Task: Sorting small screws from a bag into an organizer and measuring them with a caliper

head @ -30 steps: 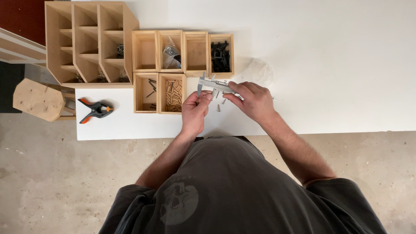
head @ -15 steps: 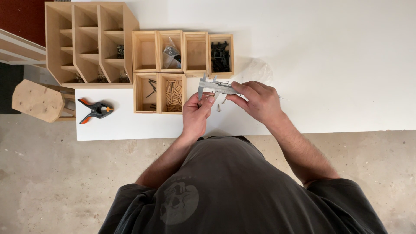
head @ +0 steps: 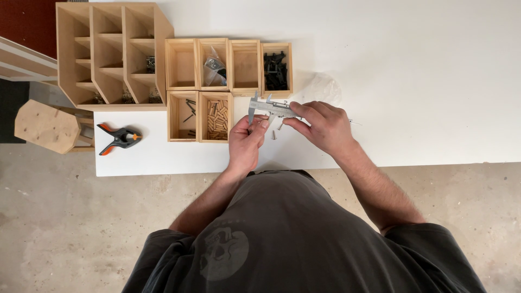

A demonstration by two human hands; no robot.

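You are standing at a white tabletop [head: 412,81] that is carrying everything here, and you are leaning over its near edge so both forearms reach in from below. At the far left a tall wooden rack [head: 111,51] of slanted shelves is sitting on the tabletop, angled so its small contents are showing from above. Just beside it a cluster of open wooden boxes [head: 228,87] is lying in two rows, close enough for picking parts: one is holding short wooden dowels [head: 217,118], another black parts [head: 275,69], one a clear bag, one a few dark screws. Off to the left, well apart from your hands, an orange and black spring clamp [head: 119,137] is lying unused, and a round wooden stool [head: 46,126] is standing on the floor beside the tabletop. Your right hand [head: 323,126] is closing round the beam of a metal caliper [head: 267,108], holding it level just above the tabletop, near the dowel box, with its jaws pointing down toward your other hand. Your left hand [head: 247,138] is pinching something small at the fingertips right under those jaws, likely so it sits between them; what it is, you cannot tell from here. A few loose screws [head: 275,133] are lying on the tabletop between your hands.
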